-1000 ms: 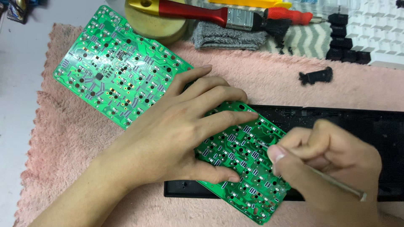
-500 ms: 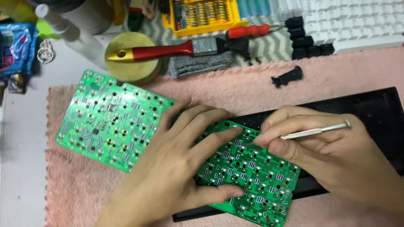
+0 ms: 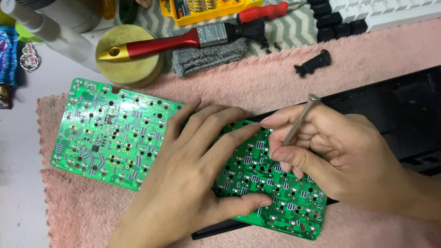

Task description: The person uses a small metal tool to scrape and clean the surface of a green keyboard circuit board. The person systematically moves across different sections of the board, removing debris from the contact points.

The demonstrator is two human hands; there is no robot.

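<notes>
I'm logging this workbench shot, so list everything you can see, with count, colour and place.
circuit board: 2, green; one lies on the pink towel at left, the other under both hands
pink towel: 1, covers the table
black keyboard case: 1, right, partly under a board
metal tool: 1, silver, in right hand
brush: 1, red handle, top
yellow round sponge: 1, under brush handle
grey cloth: 1, top centre
bit set: 1, yellow tray, top edge
black part: 1, on towel
left hand: flat on board
right hand: grips tool
</notes>
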